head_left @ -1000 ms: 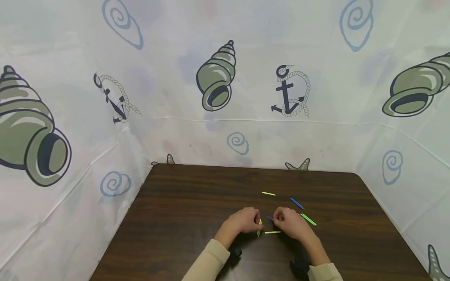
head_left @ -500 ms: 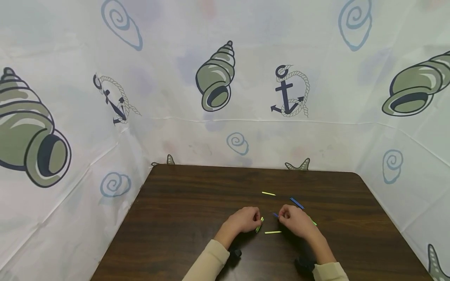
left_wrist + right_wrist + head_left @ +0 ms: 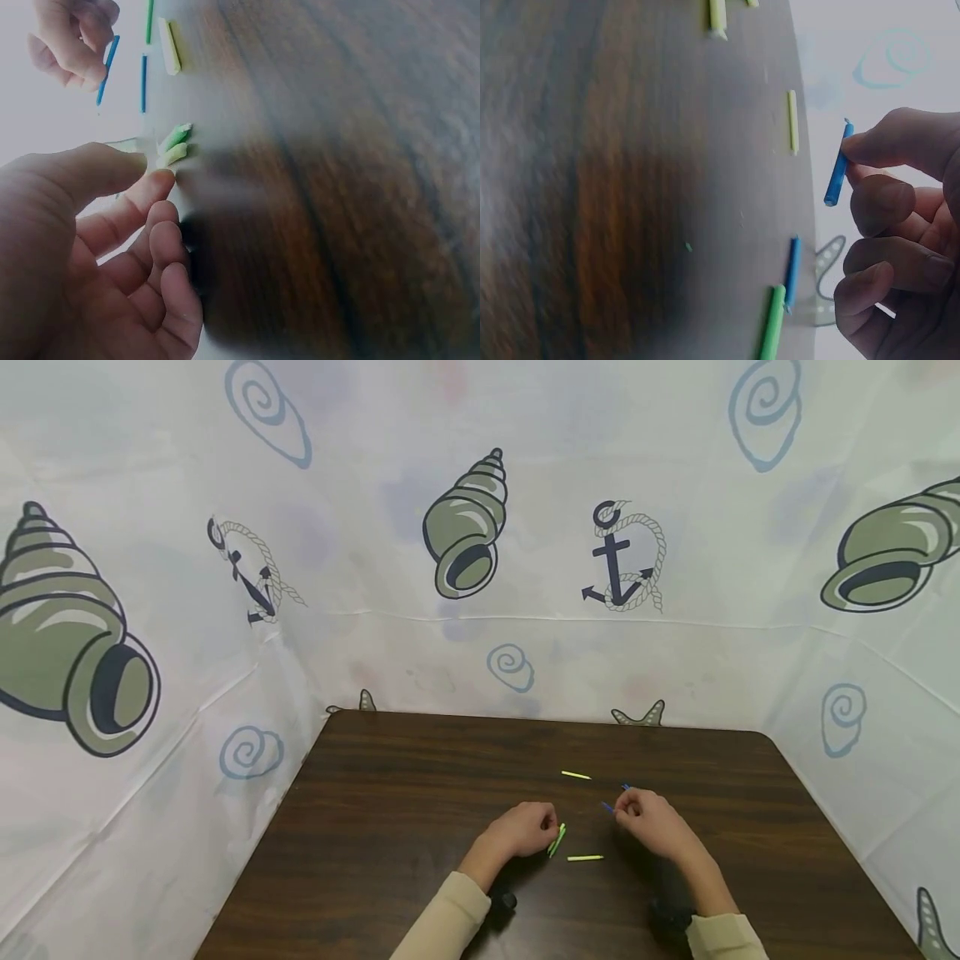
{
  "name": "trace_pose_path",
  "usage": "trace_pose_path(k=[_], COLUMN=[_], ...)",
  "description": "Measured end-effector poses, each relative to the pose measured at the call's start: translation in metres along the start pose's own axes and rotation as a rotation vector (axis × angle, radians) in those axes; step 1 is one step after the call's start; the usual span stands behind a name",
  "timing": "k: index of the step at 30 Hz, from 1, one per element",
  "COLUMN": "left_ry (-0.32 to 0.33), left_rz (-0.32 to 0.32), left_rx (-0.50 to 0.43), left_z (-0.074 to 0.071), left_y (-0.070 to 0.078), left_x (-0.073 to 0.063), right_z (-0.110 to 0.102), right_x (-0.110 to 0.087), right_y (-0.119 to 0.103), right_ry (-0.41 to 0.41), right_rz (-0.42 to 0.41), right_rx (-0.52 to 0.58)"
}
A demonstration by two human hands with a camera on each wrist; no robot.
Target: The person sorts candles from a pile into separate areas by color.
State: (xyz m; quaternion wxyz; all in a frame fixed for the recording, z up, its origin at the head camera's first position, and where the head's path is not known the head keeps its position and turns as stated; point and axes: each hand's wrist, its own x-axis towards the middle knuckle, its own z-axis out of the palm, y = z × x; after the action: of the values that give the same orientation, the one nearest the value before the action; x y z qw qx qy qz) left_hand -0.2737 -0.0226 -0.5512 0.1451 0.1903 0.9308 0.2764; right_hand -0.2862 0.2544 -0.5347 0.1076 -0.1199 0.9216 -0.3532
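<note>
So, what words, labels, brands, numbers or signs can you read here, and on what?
None can be read. The backdrop bears drawings, such as a shell and an anchor, but no lettering; the blue stick in the right hand shows none either.

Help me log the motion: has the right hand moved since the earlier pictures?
Yes. In the head view, the right hand has moved rightward and farther across the table, judged against the nearer loose yellow stick.

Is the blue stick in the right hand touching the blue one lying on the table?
Apart. The right wrist view shows a plain gap between the held blue stick and the other blue stick on the table.
</note>
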Motion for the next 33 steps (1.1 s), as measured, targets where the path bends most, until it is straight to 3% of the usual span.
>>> trace_pose_path(k=[8,15,24,33], left_ry=[-0.018,0.007,0.036,0.025], left_rz=[-0.017,-0.015,-0.015,-0.038], left_rx=[-0.011,-0.011,-0.019,-0.04], left_z=[0.0,0.002,0.001,0.0], left_y=[-0.001,-0.002,-0.001,0.0], left_x=[0.0,0.001,-0.001,-0.003], right_z=[-0.014,-0.027,-0.046,-0.043], right_x=[-0.003,-0.003,0.012,0.026], right_y=[0.007,0.014,0.03,0.048], right_ry=[0.023,0.037,0.068,0.058], right_rz=[0.016,0.014,0.104,0.135], right_rx=[-0.021,-0.046,-0.094,-0.017])
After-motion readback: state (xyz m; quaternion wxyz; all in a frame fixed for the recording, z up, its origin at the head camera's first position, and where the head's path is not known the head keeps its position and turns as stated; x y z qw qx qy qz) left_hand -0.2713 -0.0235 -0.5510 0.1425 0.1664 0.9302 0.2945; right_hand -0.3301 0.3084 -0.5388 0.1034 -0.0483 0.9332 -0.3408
